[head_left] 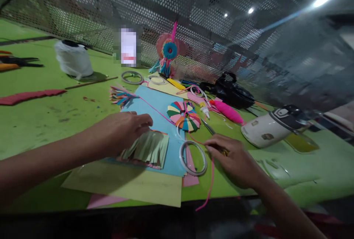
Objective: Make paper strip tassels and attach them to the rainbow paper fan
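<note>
My left hand [132, 128] is over the upper left of a stack of pale green fringed paper [153, 150], its fingers loosely bent and apart. The fringe lies on a blue sheet [155, 101]. My right hand [231, 156] is closed around the handle of scissors [209, 127], whose pointed blades stick out toward the far left. Pink yarn [212, 180] runs past its fingertips and hangs toward the table edge. Left of this hand lies a white tape roll [193, 158]. Beyond is a pleated multicoloured paper rosette [177, 115], tied by yarn to a paper tassel [121, 95].
A white bottle [268, 128] lies tilted at the right, near a black bag [232, 90]. A pink yarn bundle [228, 112] and a glue bottle [204, 110] lie behind the scissors. A finished paper ornament [169, 51] hangs at the mesh. A white-wrapped roll [73, 60] stands left.
</note>
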